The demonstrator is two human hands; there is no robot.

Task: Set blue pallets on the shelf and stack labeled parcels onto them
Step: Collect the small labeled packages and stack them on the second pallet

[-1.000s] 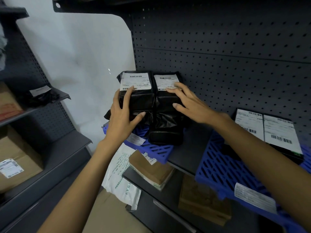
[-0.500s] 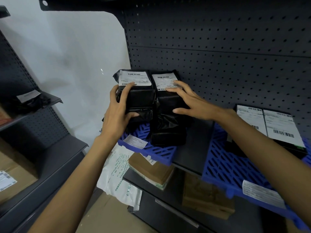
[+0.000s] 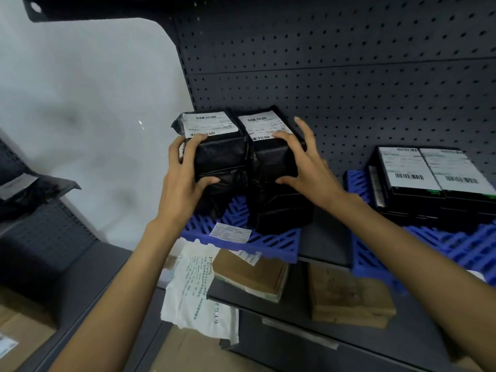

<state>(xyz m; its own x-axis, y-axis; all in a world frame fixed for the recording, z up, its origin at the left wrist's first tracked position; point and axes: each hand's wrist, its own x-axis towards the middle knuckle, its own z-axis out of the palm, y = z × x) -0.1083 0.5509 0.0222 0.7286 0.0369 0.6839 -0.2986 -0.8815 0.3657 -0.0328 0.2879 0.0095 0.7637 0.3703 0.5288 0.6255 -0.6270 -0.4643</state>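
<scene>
Dark grey pegboard-backed shelf [image 3: 326, 237], blue slatted plastic pallet [image 3: 276, 244] at its left end. Topping the stacks there, the left black plastic-wrapped parcel [image 3: 220, 157] and right black plastic-wrapped parcel [image 3: 271, 157] touch, long axes running back toward the pegboard. Left hand [image 3: 185, 178] and right hand [image 3: 306, 167] each grip their own parcel's front, fingers hooked over, thumbs below, both parcels dead ahead.

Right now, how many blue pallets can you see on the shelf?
2. The left pallet lies at the shelf's end under the black parcels being gripped; the right pallet lies under a second stack. More could sit beyond the frame's right edge.
</scene>
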